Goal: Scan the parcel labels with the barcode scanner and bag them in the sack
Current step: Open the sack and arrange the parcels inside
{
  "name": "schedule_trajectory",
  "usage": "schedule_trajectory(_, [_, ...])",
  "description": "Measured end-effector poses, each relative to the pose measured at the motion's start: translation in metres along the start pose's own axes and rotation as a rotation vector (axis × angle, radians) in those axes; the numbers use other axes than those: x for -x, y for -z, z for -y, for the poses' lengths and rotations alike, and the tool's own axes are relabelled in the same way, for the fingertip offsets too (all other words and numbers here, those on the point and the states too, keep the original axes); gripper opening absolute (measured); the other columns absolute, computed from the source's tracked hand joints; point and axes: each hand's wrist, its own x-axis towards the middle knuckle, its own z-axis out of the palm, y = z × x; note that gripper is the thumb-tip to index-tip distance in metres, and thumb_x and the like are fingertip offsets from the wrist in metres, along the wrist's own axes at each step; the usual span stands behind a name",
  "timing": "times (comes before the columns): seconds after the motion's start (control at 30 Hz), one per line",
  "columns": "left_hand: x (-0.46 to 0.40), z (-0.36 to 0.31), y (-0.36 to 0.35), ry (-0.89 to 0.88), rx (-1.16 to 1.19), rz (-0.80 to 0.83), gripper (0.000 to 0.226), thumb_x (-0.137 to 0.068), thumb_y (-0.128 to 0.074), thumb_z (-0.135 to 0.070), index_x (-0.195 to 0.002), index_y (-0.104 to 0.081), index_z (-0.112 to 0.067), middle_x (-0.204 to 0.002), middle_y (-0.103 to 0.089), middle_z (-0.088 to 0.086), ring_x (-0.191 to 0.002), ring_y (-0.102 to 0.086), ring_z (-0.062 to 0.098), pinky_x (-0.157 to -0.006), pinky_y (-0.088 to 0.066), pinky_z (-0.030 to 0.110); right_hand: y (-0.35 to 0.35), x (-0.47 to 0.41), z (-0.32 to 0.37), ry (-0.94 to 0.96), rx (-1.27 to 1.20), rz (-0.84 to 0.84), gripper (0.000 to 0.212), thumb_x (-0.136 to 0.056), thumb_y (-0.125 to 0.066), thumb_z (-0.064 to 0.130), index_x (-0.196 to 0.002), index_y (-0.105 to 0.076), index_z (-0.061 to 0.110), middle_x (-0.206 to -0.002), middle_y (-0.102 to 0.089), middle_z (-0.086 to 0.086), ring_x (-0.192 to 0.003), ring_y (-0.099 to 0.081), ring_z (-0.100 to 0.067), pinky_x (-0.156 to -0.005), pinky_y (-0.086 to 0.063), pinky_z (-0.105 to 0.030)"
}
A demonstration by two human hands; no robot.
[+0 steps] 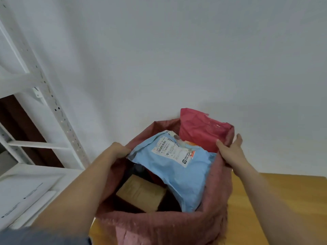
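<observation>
- We see the left hand (118, 149) gripping the rim of the red sack (215, 207), fingers curled over it.
- The right hand (230, 150) grips the opposite rim.
- Between the fingers lies a blue parcel (178, 175), label (172, 149) upward.
- Beyond it stands a red parcel (200, 129); below lies a brown box (141, 193).

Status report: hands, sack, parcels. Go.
Left hand grips sack rim; right hand grips far rim. Blue parcel, red parcel, brown box inside. Scanner not in view.
</observation>
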Motion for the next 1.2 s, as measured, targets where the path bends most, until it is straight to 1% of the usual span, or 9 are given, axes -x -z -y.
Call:
schedule_trajectory(0.1, [-0.004, 0.008, 0.002, 0.008, -0.035, 0.088, 0.036, -0.092, -0.065, -0.030, -0.100, -0.063, 0.005, -0.107, -0.062, 0.018, -0.083, -0.061, 0.026, -0.064, -0.049, 0.030, -0.005, 0.003, -0.008, -0.045, -0.001, -0.014, 0.087, -0.094, -0.058, 0.041, -0.156, -0.004, 0.014, -0.157, -0.024, -0.021, -0.140, -0.033, -0.038, -0.114, -0.031, -0.050])
schedule_trajectory(0.23, [-0.014, 0.024, 0.003, 0.164, 0.347, 0.144, 0.020, -0.098, -0.058, -0.022, -0.091, -0.057, -0.004, -0.083, -0.057, 0.012, -0.074, -0.054, 0.027, -0.061, -0.051, 0.029, -0.006, 0.007, -0.016, -0.174, -0.003, -0.024, 0.077, -0.088, -0.038, 0.073, -0.154, -0.020, 0.036, -0.157, -0.021, -0.018, -0.141, -0.027, -0.043, -0.115, -0.027, -0.056])
schedule_trajectory(0.3, [-0.020, 0.033, 0.006, 0.213, 0.540, 0.175, 0.017, -0.099, -0.056, -0.021, -0.089, -0.055, -0.007, -0.089, -0.059, 0.012, -0.080, -0.056, 0.028, -0.075, -0.052, 0.039, -0.005, 0.006, -0.023, -0.181, -0.037, -0.007, 0.071, -0.093, -0.030, 0.070, -0.154, -0.021, 0.035, -0.161, -0.020, -0.012, -0.144, -0.024, -0.041, -0.117, -0.023, -0.055])
schedule_trajectory(0.4, [-0.020, 0.038, 0.014, 0.182, 0.898, 0.228, 0.015, -0.100, -0.050, -0.018, -0.090, -0.057, -0.010, -0.094, -0.062, 0.013, -0.073, -0.059, 0.029, -0.054, -0.057, 0.039, -0.006, 0.005, -0.024, -0.197, -0.189, 0.003, 0.064, -0.101, -0.026, 0.057, -0.155, -0.024, 0.024, -0.160, -0.027, -0.007, -0.142, -0.034, -0.034, -0.116, -0.029, -0.050])
schedule_trajectory(0.6, [0.003, 0.009, 0.035, -0.053, 1.336, 0.260, 0.023, -0.103, -0.043, -0.018, -0.090, -0.062, -0.013, -0.080, -0.071, 0.013, -0.070, -0.070, 0.025, -0.056, -0.057, 0.036, -0.003, 0.015, 0.024, -0.177, -0.427, 0.064, 0.063, -0.097, -0.035, 0.064, -0.123, -0.058, 0.012, -0.110, -0.068, -0.002, -0.093, -0.069, -0.017, -0.081, -0.055, -0.032])
schedule_trajectory(0.7, [0.019, -0.016, 0.049, -0.187, 1.385, 0.255, 0.025, -0.103, -0.043, -0.019, -0.088, -0.061, -0.012, -0.079, -0.071, 0.015, -0.069, -0.071, 0.025, -0.051, -0.058, 0.035, 0.001, 0.026, 0.063, -0.031, -0.542, 0.210, 0.052, -0.096, -0.033, 0.065, -0.102, -0.068, 0.027, -0.098, -0.074, 0.006, -0.083, -0.073, -0.007, -0.065, -0.055, -0.021])
schedule_trajectory(0.87, [0.035, -0.047, 0.085, -0.341, 1.407, 0.199, 0.029, -0.104, -0.041, -0.018, -0.079, -0.056, -0.014, -0.065, -0.069, 0.010, -0.058, -0.070, 0.019, -0.050, -0.057, 0.035, 0.015, 0.031, 0.114, 0.263, -0.671, 0.342, 0.032, -0.103, -0.026, 0.054, -0.109, -0.053, 0.070, -0.125, -0.059, 0.020, -0.115, -0.061, -0.002, -0.097, -0.050, -0.027])
schedule_trajectory(1.03, [0.031, -0.038, 0.064, -0.331, 0.689, 0.060, 0.032, -0.101, -0.051, -0.025, -0.070, -0.047, -0.019, -0.060, -0.049, -0.002, -0.053, -0.045, 0.014, -0.053, -0.037, 0.023, -0.009, 0.020, 0.093, 0.237, -0.385, 0.315, 0.042, -0.103, -0.021, 0.054, -0.135, -0.047, 0.047, -0.152, -0.041, 0.012, -0.134, -0.044, -0.006, -0.117, -0.031, -0.036])
schedule_trajectory(1.2, [0.017, -0.016, 0.049, -0.190, 0.761, 0.096, 0.031, -0.097, -0.058, -0.028, -0.070, -0.048, -0.018, -0.064, -0.052, 0.002, -0.058, -0.048, 0.018, -0.056, -0.040, 0.025, -0.010, 0.014, 0.059, -0.024, -0.367, 0.268, 0.071, -0.093, -0.032, 0.070, -0.136, -0.056, 0.017, -0.131, -0.063, -0.009, -0.116, -0.062, -0.023, -0.108, -0.043, -0.043])
